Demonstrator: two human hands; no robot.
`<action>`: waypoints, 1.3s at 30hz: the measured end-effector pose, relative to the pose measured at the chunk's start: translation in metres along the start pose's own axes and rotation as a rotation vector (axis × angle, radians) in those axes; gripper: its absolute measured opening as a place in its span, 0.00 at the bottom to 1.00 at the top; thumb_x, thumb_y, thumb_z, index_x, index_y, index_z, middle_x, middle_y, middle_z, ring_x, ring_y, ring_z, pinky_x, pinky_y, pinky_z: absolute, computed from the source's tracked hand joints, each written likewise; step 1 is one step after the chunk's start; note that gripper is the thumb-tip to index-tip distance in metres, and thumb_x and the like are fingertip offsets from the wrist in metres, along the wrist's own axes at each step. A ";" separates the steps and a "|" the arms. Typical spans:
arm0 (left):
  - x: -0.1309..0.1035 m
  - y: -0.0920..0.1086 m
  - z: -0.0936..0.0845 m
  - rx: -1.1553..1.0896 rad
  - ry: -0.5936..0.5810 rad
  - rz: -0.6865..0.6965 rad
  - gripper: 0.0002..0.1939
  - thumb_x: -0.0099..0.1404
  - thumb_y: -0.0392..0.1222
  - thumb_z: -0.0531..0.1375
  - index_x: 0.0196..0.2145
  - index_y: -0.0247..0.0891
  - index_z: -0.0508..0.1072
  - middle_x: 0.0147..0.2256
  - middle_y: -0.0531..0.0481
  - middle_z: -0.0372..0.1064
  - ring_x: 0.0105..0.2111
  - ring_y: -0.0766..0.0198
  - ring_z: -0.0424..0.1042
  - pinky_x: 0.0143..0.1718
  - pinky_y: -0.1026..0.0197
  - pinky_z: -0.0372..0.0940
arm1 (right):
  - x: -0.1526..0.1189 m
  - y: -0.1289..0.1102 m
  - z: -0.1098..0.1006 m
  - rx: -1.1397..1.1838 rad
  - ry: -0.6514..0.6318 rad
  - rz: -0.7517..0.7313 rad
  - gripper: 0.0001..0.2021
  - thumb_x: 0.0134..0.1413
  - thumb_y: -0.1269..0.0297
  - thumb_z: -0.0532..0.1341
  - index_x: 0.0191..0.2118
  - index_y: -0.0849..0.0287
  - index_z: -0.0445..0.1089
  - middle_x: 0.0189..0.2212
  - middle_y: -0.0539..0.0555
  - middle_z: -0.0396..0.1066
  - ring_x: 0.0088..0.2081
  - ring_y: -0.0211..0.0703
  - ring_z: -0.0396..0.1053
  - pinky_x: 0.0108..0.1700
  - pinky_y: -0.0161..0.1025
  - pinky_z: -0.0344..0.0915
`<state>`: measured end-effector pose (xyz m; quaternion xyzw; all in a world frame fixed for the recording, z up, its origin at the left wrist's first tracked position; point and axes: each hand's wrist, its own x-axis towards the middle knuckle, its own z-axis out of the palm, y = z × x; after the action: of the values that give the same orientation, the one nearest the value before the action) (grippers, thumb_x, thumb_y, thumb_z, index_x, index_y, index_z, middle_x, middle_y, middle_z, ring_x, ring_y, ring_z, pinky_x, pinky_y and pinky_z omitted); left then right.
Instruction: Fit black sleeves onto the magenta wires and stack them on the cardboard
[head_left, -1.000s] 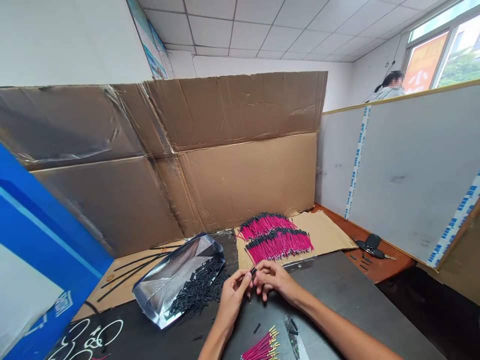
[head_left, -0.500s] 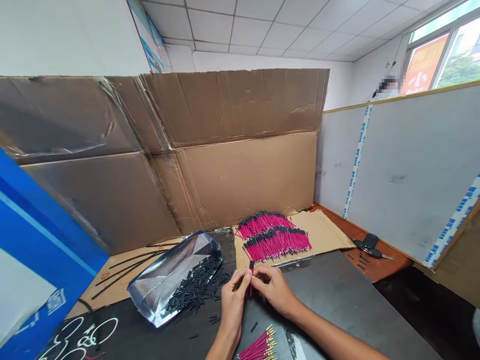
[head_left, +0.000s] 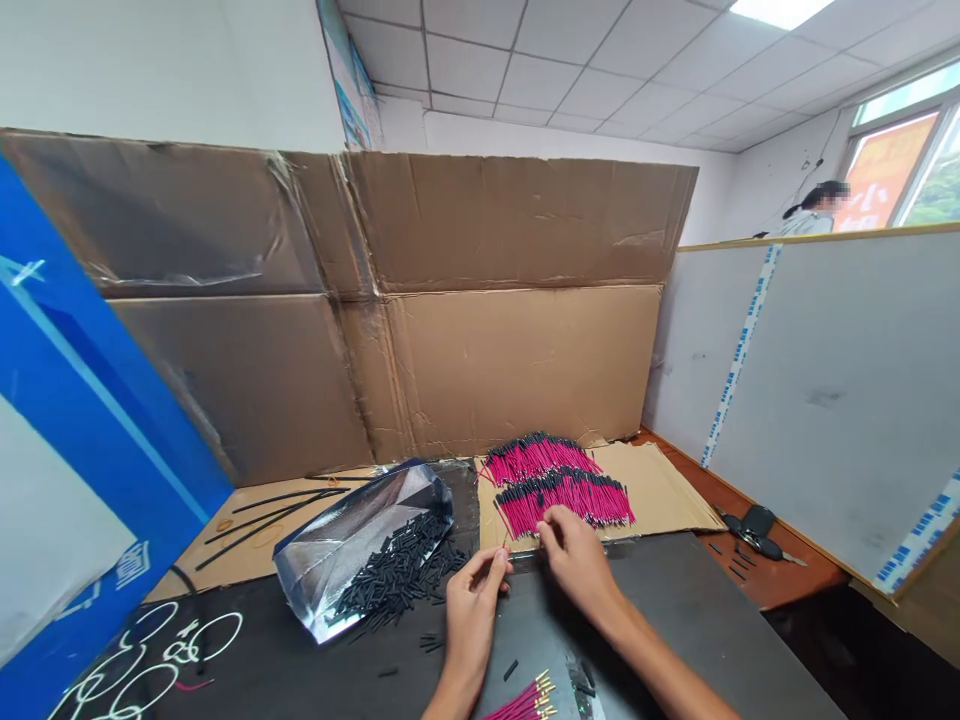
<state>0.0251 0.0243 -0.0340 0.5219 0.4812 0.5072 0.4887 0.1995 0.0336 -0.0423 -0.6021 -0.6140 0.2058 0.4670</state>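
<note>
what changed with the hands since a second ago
The right hand left the left hand and reached forward to the near pile of pink wires on the cardboard; the wire both hands pinched is no longer seen between them. The left hand stayed over the black mat. The foil bag of black tubes and the gold-tipped wires lie unmoved.

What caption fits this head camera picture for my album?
Right hand touches the pile of pink wires; left hand rests beside spilled black tubes.

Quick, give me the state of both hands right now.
Left hand: fingertips pinched together, anything held too small to tell.
Right hand: fingers on the near pile of pink wires; grip cannot be told.
</note>
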 end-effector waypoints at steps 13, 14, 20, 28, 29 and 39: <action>0.004 -0.009 0.003 -0.093 -0.028 -0.028 0.32 0.50 0.69 0.68 0.28 0.32 0.78 0.24 0.49 0.67 0.25 0.66 0.65 0.27 0.67 0.62 | 0.156 0.002 -0.087 -0.675 -0.123 0.354 0.14 0.62 0.61 0.57 0.38 0.62 0.79 0.41 0.64 0.79 0.46 0.49 0.76 0.39 0.35 0.58; 0.004 -0.010 0.003 -0.098 -0.029 -0.031 0.32 0.50 0.70 0.68 0.28 0.32 0.78 0.23 0.49 0.67 0.25 0.67 0.64 0.27 0.67 0.61 | 0.166 0.000 -0.082 -0.686 -0.139 0.358 0.14 0.61 0.61 0.57 0.40 0.63 0.79 0.43 0.65 0.78 0.47 0.51 0.77 0.40 0.36 0.60; 0.003 -0.013 0.002 -0.121 -0.043 -0.052 0.34 0.49 0.72 0.68 0.29 0.32 0.78 0.23 0.51 0.65 0.25 0.68 0.64 0.26 0.67 0.60 | 0.190 -0.007 -0.054 -0.742 -0.220 0.363 0.18 0.56 0.63 0.62 0.50 0.64 0.77 0.52 0.69 0.75 0.54 0.55 0.75 0.48 0.39 0.66; 0.000 -0.014 0.006 -0.120 -0.047 -0.058 0.32 0.52 0.70 0.67 0.30 0.32 0.78 0.23 0.51 0.65 0.24 0.68 0.64 0.26 0.67 0.59 | 0.178 -0.010 -0.067 -0.749 -0.211 0.325 0.17 0.56 0.62 0.62 0.48 0.65 0.77 0.49 0.70 0.75 0.52 0.55 0.75 0.49 0.41 0.66; -0.001 -0.014 0.006 -0.122 -0.047 -0.059 0.32 0.53 0.70 0.66 0.30 0.32 0.78 0.23 0.51 0.65 0.24 0.68 0.64 0.26 0.67 0.59 | 0.172 -0.011 -0.070 -0.736 -0.207 0.304 0.16 0.58 0.61 0.60 0.46 0.65 0.77 0.48 0.68 0.76 0.51 0.55 0.75 0.48 0.41 0.66; -0.010 -0.012 0.011 -0.124 -0.025 -0.076 0.28 0.59 0.66 0.63 0.33 0.34 0.75 0.24 0.53 0.65 0.24 0.69 0.62 0.25 0.68 0.56 | -0.007 -0.001 -0.020 -0.111 -0.254 -0.130 0.20 0.69 0.48 0.51 0.40 0.58 0.72 0.34 0.56 0.74 0.36 0.44 0.70 0.41 0.38 0.63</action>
<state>0.0355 0.0147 -0.0463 0.4782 0.4622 0.5106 0.5449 0.2145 0.0203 -0.0346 -0.5549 -0.7165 0.2153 0.3637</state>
